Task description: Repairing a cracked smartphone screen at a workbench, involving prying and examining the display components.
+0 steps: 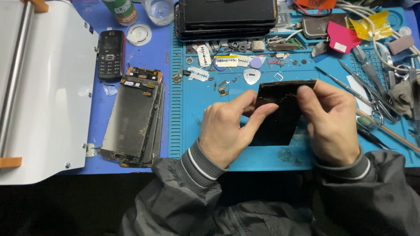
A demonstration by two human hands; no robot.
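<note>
Both hands are gripping a black phone screen panel [282, 114] tilted up over the blue work mat [262, 157], mid-bench. Left hand [227, 131] is pinching the panel's left edge w/ thumb on top; right hand [330, 120] is clamping the upper right corner, fingers curled over it. Judging by this, they're flexing or peeling a layer, so it's best going slow, keeping pressure even, supporting near the edge, avoiding twisting since glass cracks easily. A stack of stripped screens [133, 120] is lying to the left, tweezers [350, 89] and picks to the right, a small black keypad phone [110, 54] further back.
</note>
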